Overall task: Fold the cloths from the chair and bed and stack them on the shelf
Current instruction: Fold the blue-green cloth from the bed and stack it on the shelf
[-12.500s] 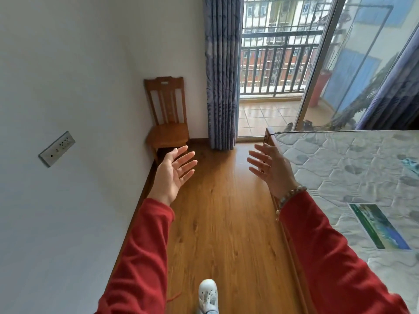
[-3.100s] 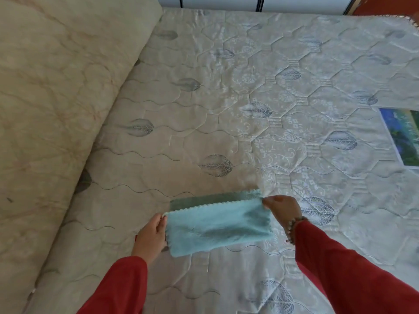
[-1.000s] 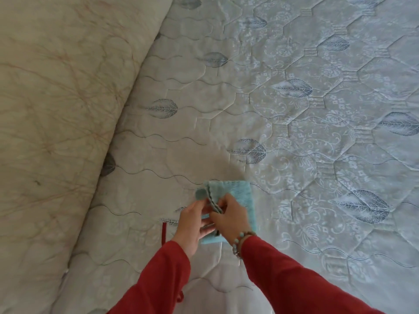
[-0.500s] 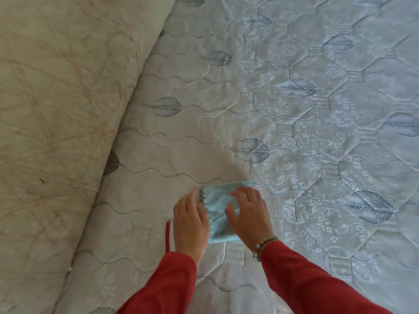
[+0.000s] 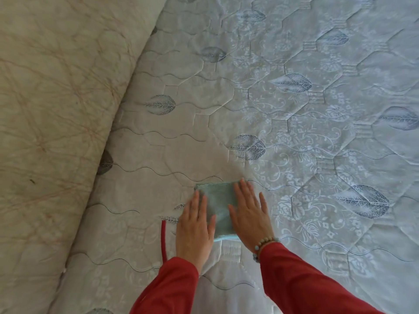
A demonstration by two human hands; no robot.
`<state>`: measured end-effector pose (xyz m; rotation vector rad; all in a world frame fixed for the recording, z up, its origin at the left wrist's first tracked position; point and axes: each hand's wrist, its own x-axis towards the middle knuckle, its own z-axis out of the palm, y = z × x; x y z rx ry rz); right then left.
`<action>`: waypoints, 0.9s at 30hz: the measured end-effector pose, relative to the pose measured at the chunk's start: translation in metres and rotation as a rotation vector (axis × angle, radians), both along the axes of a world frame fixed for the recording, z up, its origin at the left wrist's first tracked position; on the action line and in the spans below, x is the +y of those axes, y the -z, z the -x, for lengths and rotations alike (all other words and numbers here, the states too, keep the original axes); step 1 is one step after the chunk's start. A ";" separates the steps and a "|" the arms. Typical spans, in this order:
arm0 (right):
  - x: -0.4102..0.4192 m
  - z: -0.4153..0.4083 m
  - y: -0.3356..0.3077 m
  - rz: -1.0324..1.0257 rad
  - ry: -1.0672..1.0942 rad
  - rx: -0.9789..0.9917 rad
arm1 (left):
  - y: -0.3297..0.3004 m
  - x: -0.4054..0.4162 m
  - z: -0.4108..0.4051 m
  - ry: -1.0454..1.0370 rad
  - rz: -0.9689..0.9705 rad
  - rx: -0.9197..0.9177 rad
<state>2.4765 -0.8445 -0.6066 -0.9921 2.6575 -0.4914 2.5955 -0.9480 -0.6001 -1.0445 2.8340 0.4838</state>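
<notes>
The bed (image 5: 294, 109) fills most of the frame, its bare quilted mattress stitched in wavy lines and octagons with grey-blue leaf prints scattered over it. Along the left side of the frame, from the upper left down to the lower left, lies a large beige quilt (image 5: 49, 105), rolled or bunched up against the mattress, with faint reddish line patterns on it.

Two red sleeves (image 5: 306, 279) enter from the bottom edge of the frame, the right one carrying a beaded bracelet (image 5: 264, 243) at the wrist. A thin red cord (image 5: 163, 239) hangs just left of the left wrist.

In the lower centre of the frame, a small light blue-green cloth (image 5: 217, 200) lies flat on the mattress, folded into a compact rectangle. The left hand (image 5: 196, 227) rests flat on the cloth's left edge, its grip released, fingers straight and together, part of the palm on the mattress beside the cloth. The right hand (image 5: 248, 216) presses flat on the cloth's right edge, grip likewise released, fingers straight and slightly spread, the outer fingers reaching onto the mattress.
</notes>
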 end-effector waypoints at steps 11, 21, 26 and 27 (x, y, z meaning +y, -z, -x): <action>0.012 0.017 -0.035 0.212 0.692 -0.828 | -0.037 -0.010 0.022 -0.926 -1.166 0.227; 0.041 0.036 -0.122 0.680 0.748 -1.654 | -0.125 -0.004 0.045 -0.716 -1.754 0.376; 0.058 0.050 -0.202 0.895 0.579 -1.589 | -0.202 0.005 0.065 -0.554 -1.777 0.519; 0.062 0.052 -0.222 0.931 0.544 -1.566 | -0.222 0.009 0.067 -0.510 -1.789 0.539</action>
